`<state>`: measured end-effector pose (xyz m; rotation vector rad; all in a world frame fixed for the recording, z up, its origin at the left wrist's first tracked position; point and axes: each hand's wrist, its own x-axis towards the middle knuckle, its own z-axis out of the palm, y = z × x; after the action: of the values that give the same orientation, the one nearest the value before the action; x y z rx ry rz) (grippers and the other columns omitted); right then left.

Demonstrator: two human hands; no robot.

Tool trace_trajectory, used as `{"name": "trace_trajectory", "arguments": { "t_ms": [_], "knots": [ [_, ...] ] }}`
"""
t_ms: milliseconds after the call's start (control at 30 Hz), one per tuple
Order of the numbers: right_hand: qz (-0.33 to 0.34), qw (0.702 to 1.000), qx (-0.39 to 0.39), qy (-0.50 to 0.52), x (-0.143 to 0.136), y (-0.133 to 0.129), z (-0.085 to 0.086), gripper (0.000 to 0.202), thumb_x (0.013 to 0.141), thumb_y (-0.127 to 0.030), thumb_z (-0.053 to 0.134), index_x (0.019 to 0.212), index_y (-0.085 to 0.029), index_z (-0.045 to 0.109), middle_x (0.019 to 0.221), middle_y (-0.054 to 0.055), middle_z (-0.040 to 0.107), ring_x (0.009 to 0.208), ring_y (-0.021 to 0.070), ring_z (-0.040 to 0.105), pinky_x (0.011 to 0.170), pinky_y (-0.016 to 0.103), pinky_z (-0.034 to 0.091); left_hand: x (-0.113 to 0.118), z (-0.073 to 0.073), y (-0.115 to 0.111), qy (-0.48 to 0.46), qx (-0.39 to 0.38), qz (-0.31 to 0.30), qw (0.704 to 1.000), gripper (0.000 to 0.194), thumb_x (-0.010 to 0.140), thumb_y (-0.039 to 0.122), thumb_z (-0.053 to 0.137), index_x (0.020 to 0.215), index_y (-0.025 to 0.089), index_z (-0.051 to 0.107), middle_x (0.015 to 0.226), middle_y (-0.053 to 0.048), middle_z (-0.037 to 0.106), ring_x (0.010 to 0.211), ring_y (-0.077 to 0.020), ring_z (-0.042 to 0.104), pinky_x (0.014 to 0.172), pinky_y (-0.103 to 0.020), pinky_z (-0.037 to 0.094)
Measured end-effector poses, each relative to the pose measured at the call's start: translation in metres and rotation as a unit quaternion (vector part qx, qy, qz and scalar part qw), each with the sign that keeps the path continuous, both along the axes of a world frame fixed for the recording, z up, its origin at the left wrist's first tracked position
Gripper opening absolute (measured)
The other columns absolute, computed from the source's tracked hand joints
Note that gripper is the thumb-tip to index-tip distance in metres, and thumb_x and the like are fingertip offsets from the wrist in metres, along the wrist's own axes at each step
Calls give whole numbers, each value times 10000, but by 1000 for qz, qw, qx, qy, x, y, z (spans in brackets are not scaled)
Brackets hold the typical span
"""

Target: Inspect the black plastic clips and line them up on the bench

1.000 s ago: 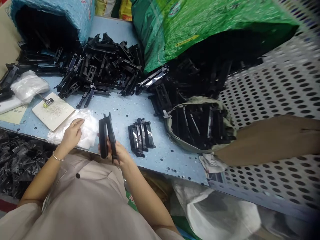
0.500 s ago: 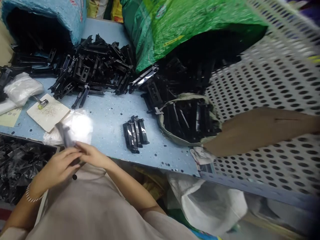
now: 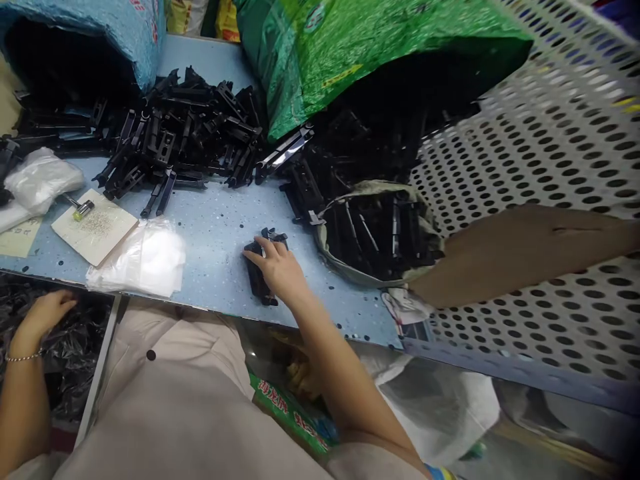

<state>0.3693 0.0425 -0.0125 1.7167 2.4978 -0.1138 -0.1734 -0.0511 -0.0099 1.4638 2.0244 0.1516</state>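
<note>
My right hand [image 3: 284,272] is on a small group of black plastic parts [image 3: 257,283] on the blue table. Its thumb and fingers curl over their upper ends, and the palm covers some of them. My left hand [image 3: 49,312] hovers above a bin of packed black parts in clear film [image 3: 25,340] at the left, below the table edge. Its fingers stretch to the right with the thumb apart, and nothing shows in them. Clear plastic bags [image 3: 145,260] lie stacked near the front edge, between the hands.
A heap of black parts [image 3: 170,140] spreads across the back, between a blue sack [image 3: 90,20] and a green sack [image 3: 380,40]. At right, a cloth-rimmed container [image 3: 340,268] holds more parts beside a perforated metal panel [image 3: 500,160]. A tool lies on a cream card [image 3: 95,230].
My hands were together above the plastic bags with a blurred dark piece. They have parted: the left moved down and left over the bin, the right moved right onto the black parts.
</note>
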Motion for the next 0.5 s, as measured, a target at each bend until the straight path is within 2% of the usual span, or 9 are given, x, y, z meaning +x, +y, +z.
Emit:
{"name": "trace_trajectory", "arguments": {
  "t_ms": [67, 133, 200, 267, 333, 400, 433, 500],
  "knots": [
    [49, 999, 7, -1, -2, 2, 3, 426, 930, -58, 432, 1251, -199, 674, 1502, 160, 459, 1242, 354, 462, 898, 466, 456, 56, 17, 10, -126, -31, -4, 992, 384, 773, 535, 643, 957, 204, 704, 884, -74, 756, 734, -252, 714, 695, -355, 576],
    [90, 996, -11, 21, -6, 3, 6, 380, 950, -83, 433, 1229, -180, 671, 1420, 158, 549, 1255, 334, 460, 899, 442, 443, 123, 28, 24, -244, 20, -41, 969, 382, 863, 497, 596, 1110, 211, 657, 969, -67, 730, 800, -227, 714, 751, -358, 583],
    [110, 991, -44, 55, -10, 3, 7, 338, 963, -119, 446, 1219, -166, 663, 1270, 157, 648, 1185, 303, 518, 899, 413, 442, 184, 25, 42, -231, 129, -84, 961, 271, 911, 402, 574, 1070, 198, 654, 1003, -80, 685, 820, -210, 693, 782, -365, 573],
    [95, 988, -71, 96, -10, 0, 7, 311, 966, -164, 468, 1214, -160, 656, 1153, 149, 687, 1078, 278, 574, 893, 391, 450, 224, 13, 60, -124, 213, -117, 962, 176, 861, 289, 669, 981, 161, 651, 1079, -132, 633, 944, -257, 658, 837, -403, 551],
    [47, 982, -92, 159, -8, -4, 7, 308, 968, -229, 483, 1218, -162, 649, 1101, 143, 692, 1018, 270, 600, 894, 389, 461, 239, -1, 74, -54, 240, -132, 960, 60, 859, 201, 659, 879, 146, 644, 1046, -149, 616, 980, -280, 628, 847, -414, 531],
    [-23, 956, -120, 267, -8, -10, 6, 327, 960, -308, 504, 1216, -170, 651, 1095, 132, 692, 1031, 270, 615, 916, 399, 468, 232, -11, 83, -80, 237, -131, 959, 112, 901, 170, 580, 816, 153, 651, 978, -124, 628, 946, -256, 628, 846, -392, 517],
    [-58, 929, -140, 338, -11, -13, 6, 338, 948, -346, 521, 1203, -175, 660, 1105, 123, 691, 1048, 268, 619, 930, 400, 469, 225, -13, 84, -123, 231, -123, 957, 156, 914, 175, 556, 803, 160, 665, 966, -109, 637, 931, -237, 633, 849, -374, 511],
    [-112, 841, -198, 490, -29, -19, 4, 348, 912, -409, 566, 1147, -185, 691, 1112, 98, 692, 1050, 253, 629, 930, 385, 479, 211, -15, 85, -225, 212, -82, 947, 149, 890, 213, 600, 782, 171, 695, 957, -81, 651, 912, -209, 640, 842, -342, 503]
  ]
}}
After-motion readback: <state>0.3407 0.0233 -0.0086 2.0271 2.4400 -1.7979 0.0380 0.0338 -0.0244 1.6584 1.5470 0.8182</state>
